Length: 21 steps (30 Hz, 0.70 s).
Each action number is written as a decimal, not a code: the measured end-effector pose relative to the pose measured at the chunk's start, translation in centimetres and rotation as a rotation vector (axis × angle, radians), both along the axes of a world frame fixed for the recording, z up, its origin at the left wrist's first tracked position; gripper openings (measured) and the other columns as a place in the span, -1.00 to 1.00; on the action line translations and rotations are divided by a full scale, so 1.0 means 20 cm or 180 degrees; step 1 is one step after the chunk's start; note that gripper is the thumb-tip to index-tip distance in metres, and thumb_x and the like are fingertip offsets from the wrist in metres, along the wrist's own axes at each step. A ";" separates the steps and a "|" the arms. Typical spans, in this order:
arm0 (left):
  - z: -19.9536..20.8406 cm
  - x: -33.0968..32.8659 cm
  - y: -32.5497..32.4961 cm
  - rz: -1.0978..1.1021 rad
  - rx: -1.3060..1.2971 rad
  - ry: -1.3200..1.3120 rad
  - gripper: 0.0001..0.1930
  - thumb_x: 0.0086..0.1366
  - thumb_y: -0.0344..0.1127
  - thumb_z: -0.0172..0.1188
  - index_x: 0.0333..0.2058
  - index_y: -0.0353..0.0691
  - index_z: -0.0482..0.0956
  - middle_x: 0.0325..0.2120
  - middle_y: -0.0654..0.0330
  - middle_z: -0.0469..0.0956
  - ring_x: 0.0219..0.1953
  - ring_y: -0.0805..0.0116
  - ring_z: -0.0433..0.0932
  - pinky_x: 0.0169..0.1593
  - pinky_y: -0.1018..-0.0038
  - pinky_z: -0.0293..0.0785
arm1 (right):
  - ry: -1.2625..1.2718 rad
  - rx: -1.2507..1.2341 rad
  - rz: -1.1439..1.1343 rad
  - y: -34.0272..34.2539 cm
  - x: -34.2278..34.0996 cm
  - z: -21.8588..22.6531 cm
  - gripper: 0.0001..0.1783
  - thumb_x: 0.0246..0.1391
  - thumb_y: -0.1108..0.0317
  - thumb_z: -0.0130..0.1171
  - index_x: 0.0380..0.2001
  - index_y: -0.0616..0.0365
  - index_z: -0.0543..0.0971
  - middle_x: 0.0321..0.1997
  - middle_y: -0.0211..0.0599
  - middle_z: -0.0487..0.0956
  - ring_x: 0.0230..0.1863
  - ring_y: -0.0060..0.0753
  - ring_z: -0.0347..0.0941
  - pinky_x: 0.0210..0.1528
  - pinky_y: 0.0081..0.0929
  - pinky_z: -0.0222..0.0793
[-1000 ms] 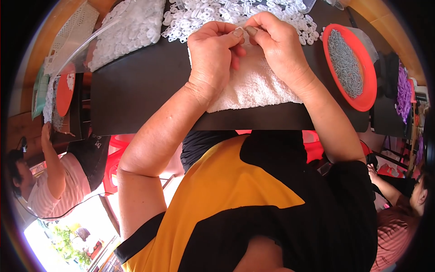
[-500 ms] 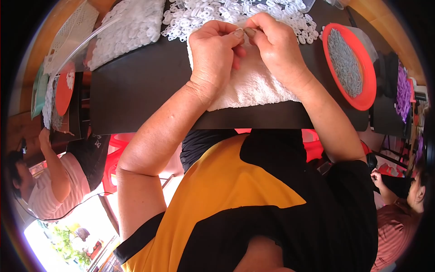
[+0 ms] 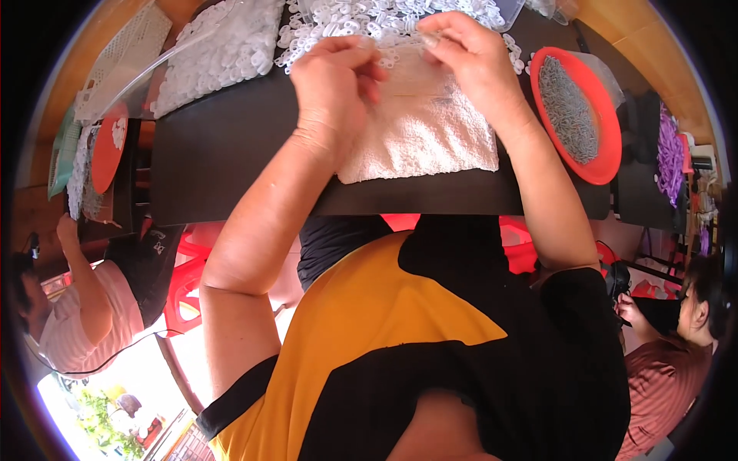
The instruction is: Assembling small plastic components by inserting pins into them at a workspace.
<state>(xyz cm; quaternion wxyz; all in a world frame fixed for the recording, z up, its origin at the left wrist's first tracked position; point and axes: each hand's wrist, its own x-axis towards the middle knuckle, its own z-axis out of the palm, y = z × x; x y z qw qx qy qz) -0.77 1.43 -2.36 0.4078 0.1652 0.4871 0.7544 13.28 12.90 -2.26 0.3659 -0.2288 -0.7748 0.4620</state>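
Observation:
A pale towel [image 3: 423, 138] lies on the dark table in front of me. Above its far left part is my left hand [image 3: 334, 81], its thumb and forefinger pressed together and the other fingers curled. Whatever that pinch holds is too small to make out. My right hand [image 3: 473, 61] hovers over the towel's far right part, thumb and forefinger close together, the tips slightly blurred. What they grip, if anything, I cannot tell. Just beyond both hands spreads a heap of small white oval plastic pieces with holes [image 3: 307, 29]. The hands are apart.
On the right stands a red oval bowl [image 3: 613, 154] of small grey slender pieces. A clear bag of white pieces [image 3: 223, 58] lies at the far left. Purple strips [image 3: 670, 157] hang farther right. One person [image 3: 92, 307] sits at left, another [image 3: 669, 376] at right.
My hands, whose fingertips met over the towel, have separated: the left went left, the right slightly away from me. More of the towel shows between them.

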 end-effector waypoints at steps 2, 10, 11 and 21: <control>0.02 -0.06 -0.02 0.0081 0.0005 0.0016 -0.89 0.30 -0.49 0.06 -0.24 -0.41 0.43 -0.44 0.07 0.52 -0.52 0.31 0.49 -0.54 0.47 0.34 | -0.0208 0.0068 0.0001 0.08 0.03 -0.03 -0.80 0.07 0.39 0.14 -0.24 0.20 0.60 -0.43 -0.31 0.60 -0.42 -0.51 0.48 -0.29 -0.53 0.40; 0.02 -0.04 -0.02 0.0019 -0.0216 0.0097 -0.89 0.28 -0.47 0.12 -0.28 -0.42 0.46 -0.44 0.08 0.53 -0.52 0.31 0.50 -0.51 0.46 0.37 | -0.1517 0.0960 -0.0080 0.05 0.02 0.16 -0.80 0.01 0.43 0.13 -0.26 0.16 0.62 -0.44 -0.30 0.60 -0.38 -0.46 0.49 -0.27 -0.47 0.37; 0.02 -0.04 -0.02 0.0022 -0.0188 0.0082 -0.89 0.28 -0.47 0.12 -0.28 -0.42 0.46 -0.44 0.08 0.53 -0.52 0.31 0.50 -0.51 0.46 0.37 | -0.1715 0.1352 -0.0153 0.05 0.02 0.18 -0.83 0.04 0.46 0.10 -0.28 0.17 0.61 -0.50 -0.36 0.57 -0.44 -0.59 0.44 -0.30 -0.56 0.36; 0.02 -0.02 -0.02 -0.0032 -0.0192 0.0253 -0.90 0.21 -0.53 0.12 -0.29 -0.42 0.48 -0.50 0.10 0.53 -0.59 0.38 0.48 -0.59 0.50 0.30 | -0.2267 0.2596 0.0183 0.11 -0.02 0.11 -0.85 -0.07 0.42 0.17 -0.35 0.10 0.59 -0.33 -0.29 0.59 -0.31 -0.13 0.53 -0.27 -0.25 0.39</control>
